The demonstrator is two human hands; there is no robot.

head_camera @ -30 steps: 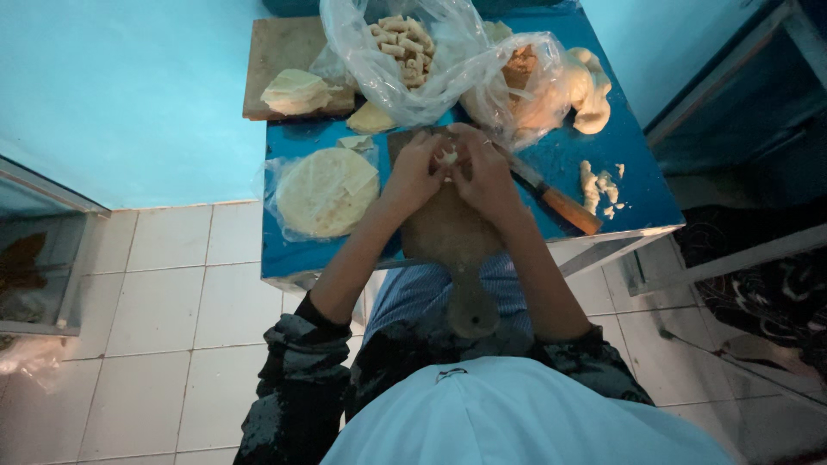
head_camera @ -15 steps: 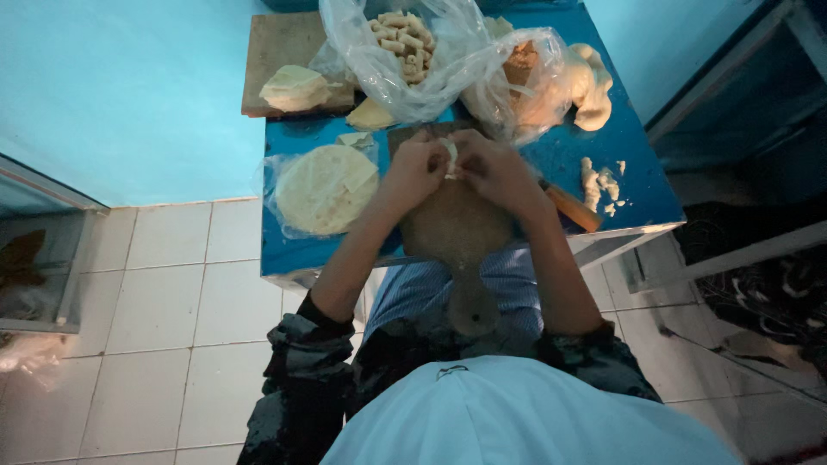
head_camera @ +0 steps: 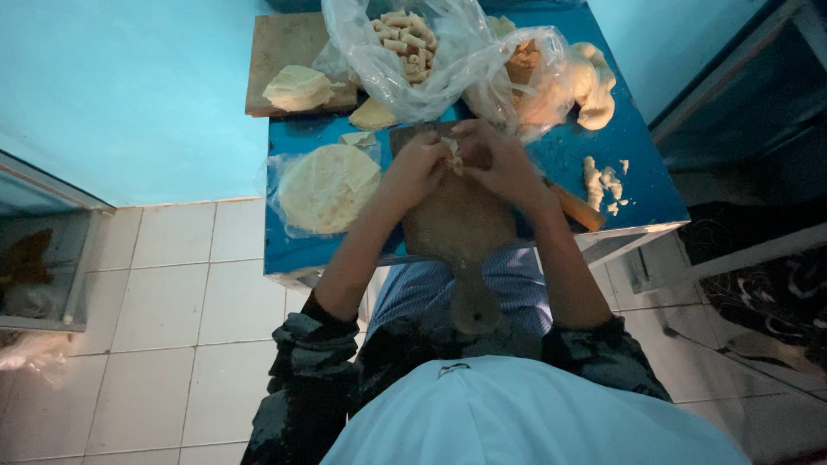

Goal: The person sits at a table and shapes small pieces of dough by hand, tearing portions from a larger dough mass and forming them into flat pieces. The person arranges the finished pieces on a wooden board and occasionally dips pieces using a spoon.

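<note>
Dough piece [head_camera: 452,155] pinched between left hand [head_camera: 416,170] and right hand [head_camera: 500,164], held over wooden board [head_camera: 461,228], flatbread stack [head_camera: 326,185] at left.

A small pale piece of dough wrapper [head_camera: 451,156] is pinched between the fingertips of the left hand [head_camera: 417,169] and the right hand [head_camera: 500,164], held just above the far end of a wooden paddle-shaped board [head_camera: 457,228]. The piece looks folded or partly rolled; exact shape cannot be told, as most of it is hidden by fingers. The board is laid flat on the blue table's near edge, its handle [head_camera: 475,301] pointed toward the person and overhanging the edge. Both hands are curled close together, nearly touching.
</note>
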